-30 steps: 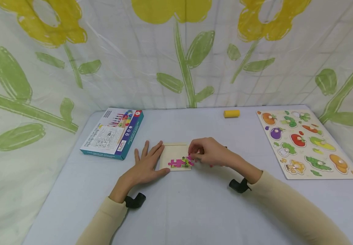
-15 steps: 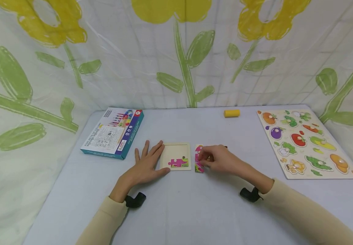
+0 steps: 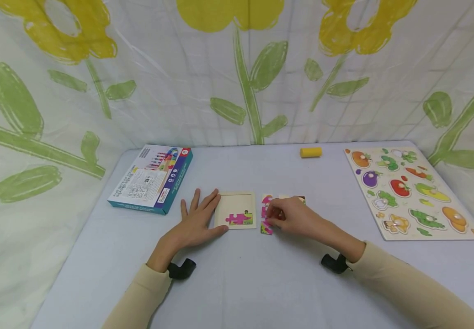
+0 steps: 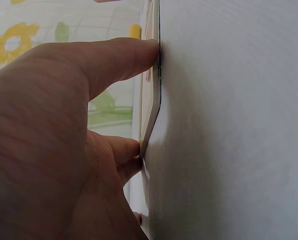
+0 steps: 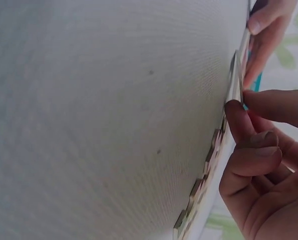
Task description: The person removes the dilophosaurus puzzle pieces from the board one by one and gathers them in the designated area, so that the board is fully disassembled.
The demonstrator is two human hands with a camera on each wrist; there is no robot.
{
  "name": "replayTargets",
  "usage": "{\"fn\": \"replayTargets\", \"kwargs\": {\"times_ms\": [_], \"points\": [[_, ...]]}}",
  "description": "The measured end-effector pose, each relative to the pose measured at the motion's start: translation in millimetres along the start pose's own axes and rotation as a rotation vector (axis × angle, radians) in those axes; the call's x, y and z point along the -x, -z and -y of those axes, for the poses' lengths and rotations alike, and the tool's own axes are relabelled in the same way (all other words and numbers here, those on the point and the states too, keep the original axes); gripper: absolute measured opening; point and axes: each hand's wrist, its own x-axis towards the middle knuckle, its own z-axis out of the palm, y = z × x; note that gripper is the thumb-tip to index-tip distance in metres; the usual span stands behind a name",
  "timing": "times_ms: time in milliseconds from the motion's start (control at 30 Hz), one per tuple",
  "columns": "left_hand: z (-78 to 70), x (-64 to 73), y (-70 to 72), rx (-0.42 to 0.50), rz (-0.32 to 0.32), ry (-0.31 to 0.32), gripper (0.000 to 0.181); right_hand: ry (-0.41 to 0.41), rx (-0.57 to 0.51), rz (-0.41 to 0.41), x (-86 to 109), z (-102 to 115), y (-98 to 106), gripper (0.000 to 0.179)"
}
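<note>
Pieces (image 3: 267, 214) of a jigsaw lie loose just right of the tray (image 3: 237, 199) at the table's (image 3: 237, 283) centre in the head view; the right hand (image 3: 292, 215) has curled fingers on them, the left hand (image 3: 197, 222) lies flat with straight fingers against the tray's left edge; one pink piece (image 3: 238, 218) sits inside; best lift a single piece cleanly while the tray stays braced. Left wrist view: fingers (image 4: 116, 57) press a thin pale wooden tray (image 4: 150, 107). Right wrist view: fingertips (image 5: 239, 120) nip thin flat pieces (image 5: 209, 165) with knobbed edges on matte cloth.
</note>
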Motion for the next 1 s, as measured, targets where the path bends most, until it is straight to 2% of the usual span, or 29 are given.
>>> {"fn": "replayTargets", "kwargs": {"times_ms": [433,800,1000], "points": [[1.7,-0.5,-0.8,-0.004,-0.004,-0.001,0.098,0.010,0.052,-0.006,-1.0,0.7,-1.2,0.009],[-1.4,0.9,0.7,-0.001,-0.003,0.000,0.098,-0.018,0.048,-0.024,-1.8,0.6,-0.6,0.009],[-1.2,1.2,0.5,0.002,-0.002,-0.002,0.097,0.012,0.030,-0.034,-8.0,4.2,-0.4,0.005]]}}
